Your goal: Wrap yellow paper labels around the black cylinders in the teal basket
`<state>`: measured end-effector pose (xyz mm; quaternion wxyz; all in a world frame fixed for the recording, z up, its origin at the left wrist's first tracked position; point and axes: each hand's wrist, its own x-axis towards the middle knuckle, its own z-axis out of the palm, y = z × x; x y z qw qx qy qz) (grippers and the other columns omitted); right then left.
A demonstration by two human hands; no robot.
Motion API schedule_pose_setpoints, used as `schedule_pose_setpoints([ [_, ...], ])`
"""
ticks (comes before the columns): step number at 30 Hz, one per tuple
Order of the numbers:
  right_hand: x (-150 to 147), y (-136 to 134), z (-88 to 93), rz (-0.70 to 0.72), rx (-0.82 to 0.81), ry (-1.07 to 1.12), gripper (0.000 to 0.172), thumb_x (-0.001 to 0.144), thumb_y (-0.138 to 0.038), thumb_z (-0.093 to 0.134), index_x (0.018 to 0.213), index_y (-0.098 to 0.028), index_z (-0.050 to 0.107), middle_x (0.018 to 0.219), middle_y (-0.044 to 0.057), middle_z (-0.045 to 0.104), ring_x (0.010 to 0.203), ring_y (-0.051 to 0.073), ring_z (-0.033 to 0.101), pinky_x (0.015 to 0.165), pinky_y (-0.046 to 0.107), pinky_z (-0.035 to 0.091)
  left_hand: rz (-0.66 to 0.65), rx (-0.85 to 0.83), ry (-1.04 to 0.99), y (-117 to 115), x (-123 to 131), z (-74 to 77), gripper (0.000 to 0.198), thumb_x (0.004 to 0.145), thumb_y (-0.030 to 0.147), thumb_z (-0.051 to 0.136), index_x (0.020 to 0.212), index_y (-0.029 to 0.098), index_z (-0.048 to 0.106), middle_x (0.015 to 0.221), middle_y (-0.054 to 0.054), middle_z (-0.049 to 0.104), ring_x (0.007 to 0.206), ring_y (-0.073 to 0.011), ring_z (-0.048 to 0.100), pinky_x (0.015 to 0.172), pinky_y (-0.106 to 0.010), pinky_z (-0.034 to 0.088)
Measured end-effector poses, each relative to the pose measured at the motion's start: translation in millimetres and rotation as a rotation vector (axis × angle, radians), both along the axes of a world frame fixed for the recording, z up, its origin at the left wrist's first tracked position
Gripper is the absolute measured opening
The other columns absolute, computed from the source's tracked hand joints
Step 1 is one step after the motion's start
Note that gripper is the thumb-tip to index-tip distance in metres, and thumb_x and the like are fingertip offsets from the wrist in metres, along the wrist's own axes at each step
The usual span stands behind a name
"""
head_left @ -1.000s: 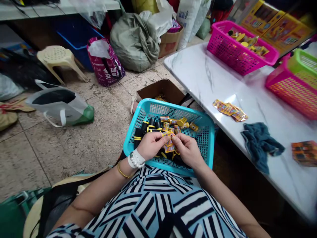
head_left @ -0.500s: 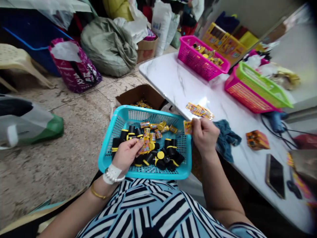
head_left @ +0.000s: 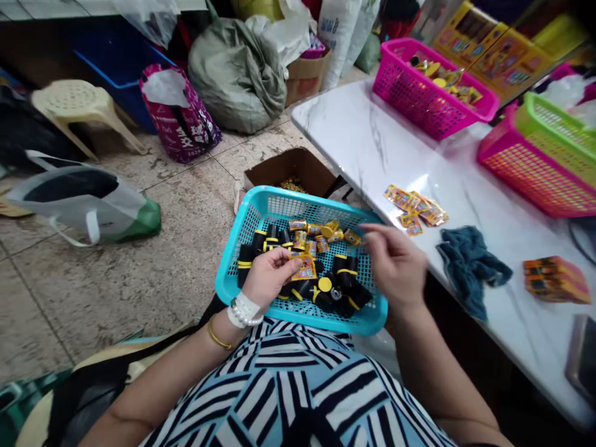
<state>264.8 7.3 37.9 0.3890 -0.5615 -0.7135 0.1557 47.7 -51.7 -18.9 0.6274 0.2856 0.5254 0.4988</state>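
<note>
My left hand (head_left: 270,276) pinches a small yellow printed label (head_left: 305,268) above a turquoise plastic basket (head_left: 228,261). My right hand (head_left: 398,264) hovers over the basket's right side; motion smears its fingers, and I see no label in it. Inside the basket lie several black cylinders with yellow bands (head_left: 347,267) and several small cylinders wrapped in yellow printed labels (head_left: 298,240). On the white marbled table, to the right, more yellow labels (head_left: 419,208) lie spread in a loose pile.
A dark teal cloth (head_left: 472,264), an orange printed block (head_left: 556,279) and a phone (head_left: 582,357) lie on the table (head_left: 354,133). Pink baskets (head_left: 433,93) stand farther back. Below the table's edge is an open carton (head_left: 261,174); bags and a stool (head_left: 74,99) occupy the floor.
The label that was in my right hand now seems to lie by the pile on the table. That hand has moved inward over the basket. The view has shifted left.
</note>
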Motion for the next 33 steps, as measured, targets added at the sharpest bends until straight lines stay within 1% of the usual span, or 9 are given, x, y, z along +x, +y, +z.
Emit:
schedule_pose_setpoints([
  [4, -53.4, -32.8, -22.8, 0.305, -0.525, 0.225, 0.028, 0.090, -0.044, 0.057, 0.076, -0.020, 0.061, 0.064, -0.002, 0.058, 0.057, 0.013, 0.050, 0.056, 0.025, 0.041, -0.011, 0.071, 0.048, -3.4, 1.2, 5.4, 0.034, 0.070, 0.046, 0.079, 0.077, 0.016, 0.066, 0.065, 0.002, 0.060, 0.054, -0.0076, 0.046, 0.051, -0.021, 0.037],
  [9, -65.6, -40.5, -37.8, 0.177, -0.408, 0.286, 0.041, 0.096, -0.045, 0.047, 0.063, -0.021, 0.043, 0.059, -0.005, 0.039, 0.056, 0.010, 0.036, 0.053, 0.024, 0.031, 0.155, 0.100, 0.093, -15.4, -7.2, 12.3, 0.032, 0.080, 0.047, 0.071, 0.084, 0.017, 0.064, 0.068, 0.001, 0.060, 0.053, -0.0075, 0.048, 0.049, -0.020, 0.037],
  [12, -63.8, -42.1, -40.4, 0.145, -0.366, 0.277, 0.043, 0.095, -0.047, 0.049, 0.062, -0.021, 0.042, 0.058, -0.006, 0.036, 0.055, 0.010, 0.034, 0.054, 0.025, 0.029, 0.111, 0.139, 0.153, -25.7, -11.1, 19.3, 0.033, 0.084, 0.048, 0.067, 0.077, 0.016, 0.066, 0.064, 0.000, 0.059, 0.051, -0.0080, 0.048, 0.048, -0.021, 0.037],
  [21, -73.0, -57.8, -44.3, 0.199, -0.551, 0.390, 0.026, 0.093, -0.044, 0.056, 0.081, -0.021, 0.058, 0.061, -0.004, 0.051, 0.052, 0.011, 0.044, 0.049, 0.024, 0.037, 0.006, 0.054, 0.043, -26.1, -6.5, 12.0, 0.034, 0.072, 0.044, 0.077, 0.087, 0.016, 0.065, 0.064, 0.003, 0.057, 0.049, -0.0069, 0.046, 0.045, -0.019, 0.035],
  [25, -53.5, -52.1, -28.4, 0.305, -0.362, 0.120, 0.027, 0.092, -0.040, 0.058, 0.109, -0.021, 0.064, 0.082, 0.003, 0.063, 0.069, 0.015, 0.058, 0.065, 0.028, 0.049, -0.067, 0.022, 0.057, -24.1, -11.0, 2.8, 0.030, 0.075, 0.044, 0.074, 0.077, 0.015, 0.065, 0.056, 0.005, 0.051, 0.048, -0.0054, 0.040, 0.043, -0.017, 0.029],
  [27, -20.0, -39.6, -18.1, 0.104, -0.094, -0.168, 0.044, 0.091, -0.045, 0.058, 0.126, -0.019, 0.060, 0.091, 0.008, 0.064, 0.082, 0.021, 0.059, 0.077, 0.035, 0.049, -0.047, -0.001, 0.055, -23.1, -13.0, -2.6, 0.031, 0.075, 0.045, 0.075, 0.074, 0.015, 0.065, 0.055, 0.005, 0.051, 0.048, -0.0048, 0.039, 0.043, -0.016, 0.027],
  [29, 28.4, -26.3, -9.2, -0.276, 0.169, -0.477, 0.055, 0.091, -0.052, 0.055, 0.129, -0.013, 0.061, 0.094, 0.014, 0.062, 0.093, 0.029, 0.056, 0.084, 0.044, 0.046, -0.012, -0.021, 0.023, -21.5, -13.5, -7.0, 0.033, 0.073, 0.045, 0.077, 0.073, 0.015, 0.065, 0.056, 0.005, 0.052, 0.048, -0.0043, 0.039, 0.043, -0.016, 0.027],
  [31, 78.8, -16.3, -4.2, -0.514, 0.203, -0.722, 0.060, 0.092, -0.053, 0.049, 0.126, -0.006, 0.063, 0.094, 0.020, 0.060, 0.094, 0.034, 0.054, 0.082, 0.049, 0.042, 0.023, -0.039, -0.021, -19.7, -12.5, -8.6, 0.034, 0.070, 0.045, 0.079, 0.073, 0.015, 0.064, 0.059, 0.004, 0.054, 0.048, -0.0041, 0.040, 0.044, -0.016, 0.028],
  [33, 113.9, -11.5, -2.9, -0.548, 0.156, -0.861, 0.057, 0.094, -0.049, 0.045, 0.119, -0.004, 0.069, 0.085, 0.019, 0.061, 0.086, 0.034, 0.054, 0.078, 0.050, 0.042, 0.053, -0.059, -0.063, -17.7, -10.9, -7.5, 0.036, 0.066, 0.045, 0.082, 0.071, 0.014, 0.063, 0.060, 0.003, 0.055, 0.048, -0.0041, 0.041, 0.043, -0.016, 0.028],
])
